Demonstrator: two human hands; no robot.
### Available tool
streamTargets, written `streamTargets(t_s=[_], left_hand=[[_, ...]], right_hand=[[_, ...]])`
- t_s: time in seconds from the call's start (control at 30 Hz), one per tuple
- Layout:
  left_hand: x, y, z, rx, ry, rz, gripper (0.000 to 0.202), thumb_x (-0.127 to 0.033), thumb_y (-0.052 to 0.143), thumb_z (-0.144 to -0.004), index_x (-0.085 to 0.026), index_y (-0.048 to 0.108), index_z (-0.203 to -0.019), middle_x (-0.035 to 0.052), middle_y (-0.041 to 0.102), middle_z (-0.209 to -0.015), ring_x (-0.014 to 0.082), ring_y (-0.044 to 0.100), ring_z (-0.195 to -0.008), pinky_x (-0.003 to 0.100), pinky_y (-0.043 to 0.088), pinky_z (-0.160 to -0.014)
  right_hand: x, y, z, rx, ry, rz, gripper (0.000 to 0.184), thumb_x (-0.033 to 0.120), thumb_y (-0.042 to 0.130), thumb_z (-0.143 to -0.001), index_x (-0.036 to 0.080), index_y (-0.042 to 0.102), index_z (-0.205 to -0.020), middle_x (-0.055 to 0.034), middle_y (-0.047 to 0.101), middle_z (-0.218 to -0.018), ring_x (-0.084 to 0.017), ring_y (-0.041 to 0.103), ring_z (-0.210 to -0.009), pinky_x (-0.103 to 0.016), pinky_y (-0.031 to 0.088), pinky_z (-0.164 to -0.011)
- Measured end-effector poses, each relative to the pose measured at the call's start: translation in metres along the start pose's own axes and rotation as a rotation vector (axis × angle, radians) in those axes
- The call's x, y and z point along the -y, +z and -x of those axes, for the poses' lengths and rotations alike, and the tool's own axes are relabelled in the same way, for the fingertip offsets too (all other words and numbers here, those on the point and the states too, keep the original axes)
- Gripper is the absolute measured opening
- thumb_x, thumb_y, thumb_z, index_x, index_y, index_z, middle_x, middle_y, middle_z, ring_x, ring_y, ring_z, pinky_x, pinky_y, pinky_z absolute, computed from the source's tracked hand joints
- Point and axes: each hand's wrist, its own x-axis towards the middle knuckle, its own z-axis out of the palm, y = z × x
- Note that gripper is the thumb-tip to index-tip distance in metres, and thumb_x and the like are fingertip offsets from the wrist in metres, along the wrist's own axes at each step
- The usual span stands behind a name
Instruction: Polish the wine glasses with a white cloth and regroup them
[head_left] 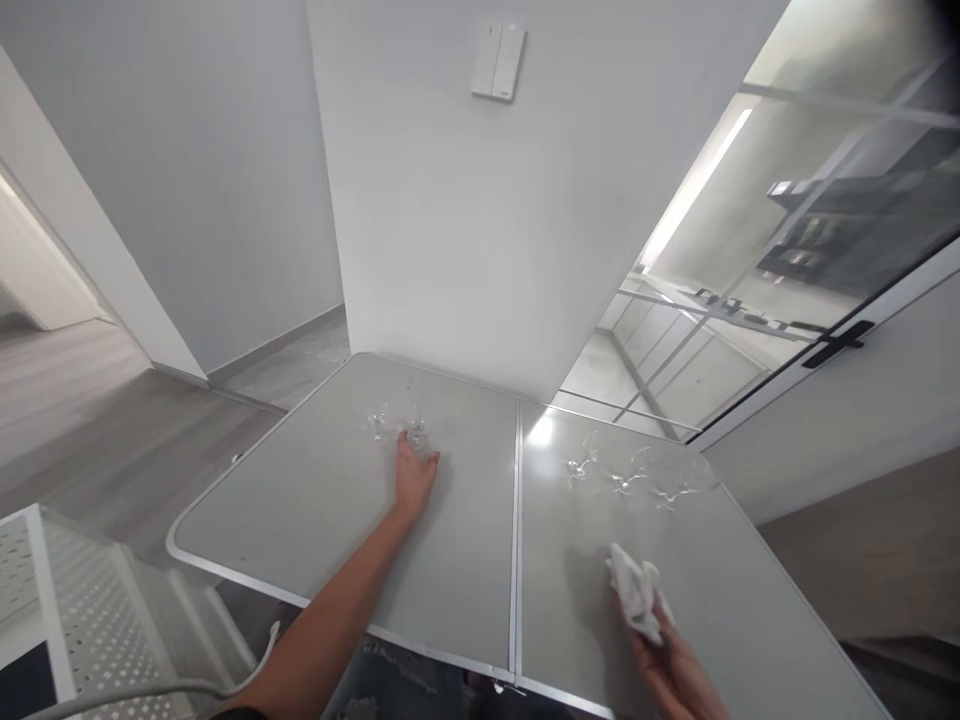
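Observation:
On the left half of the folding table [457, 540], my left hand [415, 478] reaches toward a small clear glass [418, 432]. Its finger and thumb are spread at the near side of that glass; whether they touch it is hard to tell. Another clear glass [378, 428] stands just to the left. My right hand [664, 655] is closed on a crumpled white cloth [636, 590] above the table's right half. Beyond the cloth are three more see-through glasses: a left one [578, 468], a middle one [622, 482] and a right one [667, 496], their outlines faint.
A white wall with a light switch [499, 62] rises behind the table. To the right is a glass-paned door with a black handle [838, 344]. A white perforated rack [112, 610] and a pale cable [172, 688] are at the lower left.

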Motion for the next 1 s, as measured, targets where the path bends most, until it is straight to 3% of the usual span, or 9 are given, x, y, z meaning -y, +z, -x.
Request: streamTargets(t_s=[0.1, 0.17, 0.4, 0.47, 0.53, 0.67, 0.77, 0.87, 1.0], left_hand=[[-0.004, 0.005, -0.006, -0.021, -0.044, 0.043, 0.082, -0.031, 0.074, -0.079, -0.015, 0.028, -0.145, 0.0260, 0.039, -0.151, 0.0399, 0.039, -0.145, 0.058, 0.034, -0.118], [-0.008, 0.009, -0.012, -0.055, -0.043, 0.062, 0.076, -0.032, 0.073, -0.081, -0.016, 0.030, -0.141, 0.0254, 0.044, -0.146, 0.0387, 0.044, -0.141, 0.057, 0.036, -0.116], [-0.027, 0.016, -0.022, -0.070, 0.019, 0.101, 0.025, -0.032, 0.045, -0.099, -0.018, 0.045, -0.119, 0.0124, 0.063, -0.107, 0.0238, 0.064, -0.101, 0.043, 0.049, -0.095], [-0.034, 0.015, -0.013, 0.008, 0.044, 0.111, 0.025, -0.036, 0.045, -0.100, -0.020, 0.048, -0.119, 0.0070, 0.064, -0.095, 0.0207, 0.065, -0.090, 0.038, 0.049, -0.089], [-0.040, 0.014, 0.002, 0.178, 0.153, 0.084, 0.028, -0.042, 0.052, -0.098, -0.022, 0.054, -0.117, 0.0034, 0.066, -0.087, 0.0187, 0.064, -0.080, 0.032, 0.048, -0.080], [-0.046, 0.017, 0.042, 0.525, 0.413, -0.022, 0.035, -0.053, 0.068, -0.086, -0.027, 0.067, -0.110, 0.0006, 0.069, -0.079, 0.0182, 0.063, -0.067, 0.028, 0.044, -0.068], [-0.046, 0.022, 0.065, 0.615, 0.505, -0.034, 0.037, -0.055, 0.071, -0.084, -0.028, 0.070, -0.109, 0.0030, 0.074, -0.083, 0.0200, 0.067, -0.070, 0.029, 0.045, -0.068], [-0.045, 0.026, 0.072, 0.589, 0.511, -0.035, 0.037, -0.054, 0.071, -0.084, -0.027, 0.071, -0.110, 0.0061, 0.076, -0.089, 0.0227, 0.070, -0.075, 0.030, 0.047, -0.069], [-0.043, 0.022, 0.066, 0.668, 0.582, -0.050, 0.034, -0.050, 0.068, -0.086, -0.027, 0.072, -0.111, 0.0079, 0.075, -0.087, 0.0249, 0.070, -0.078, 0.032, 0.048, -0.071]], right_hand=[[-0.010, 0.026, 0.015, -0.033, 0.128, -0.068, 0.045, 0.035, 0.089, -0.058, 0.031, 0.074, -0.101, -0.0072, 0.077, -0.105, -0.031, 0.076, -0.094, -0.041, 0.069, -0.078], [-0.013, 0.044, 0.021, -0.032, 0.187, -0.131, 0.041, 0.036, 0.090, -0.061, 0.027, 0.075, -0.097, -0.0073, 0.077, -0.106, -0.029, 0.077, -0.094, -0.039, 0.069, -0.079], [-0.012, 0.102, 0.021, 0.075, 0.031, -0.137, 0.043, 0.040, 0.088, -0.069, 0.025, 0.072, -0.106, -0.0028, 0.076, -0.110, -0.022, 0.075, -0.097, -0.034, 0.066, -0.083], [-0.009, 0.119, 0.021, 0.049, 0.015, -0.091, 0.048, 0.041, 0.089, -0.067, 0.021, 0.071, -0.107, -0.0051, 0.076, -0.109, -0.023, 0.075, -0.096, -0.037, 0.066, -0.082], [-0.003, 0.136, 0.020, -0.006, -0.085, 0.005, 0.051, 0.044, 0.087, -0.068, 0.018, 0.070, -0.109, -0.0081, 0.076, -0.108, -0.026, 0.074, -0.098, -0.040, 0.064, -0.082], [0.015, 0.173, 0.013, -0.238, -0.696, 0.476, 0.043, 0.053, 0.064, -0.088, 0.016, 0.071, -0.110, -0.0129, 0.073, -0.113, -0.030, 0.068, -0.109, -0.042, 0.057, -0.091], [0.022, 0.194, 0.009, -0.106, -0.939, 0.843, 0.038, 0.047, 0.052, -0.095, 0.021, 0.073, -0.112, -0.0125, 0.073, -0.112, -0.029, 0.067, -0.104, -0.040, 0.053, -0.090], [0.017, 0.201, 0.009, 0.060, -0.892, 1.008, 0.037, 0.044, 0.049, -0.096, 0.023, 0.071, -0.116, -0.0099, 0.075, -0.101, -0.027, 0.069, -0.088, -0.038, 0.053, -0.083], [0.009, 0.190, 0.010, 0.144, -0.690, 0.883, 0.047, 0.047, 0.052, -0.095, 0.020, 0.055, -0.133, -0.0067, 0.073, -0.098, -0.023, 0.068, -0.085, -0.035, 0.054, -0.079]])
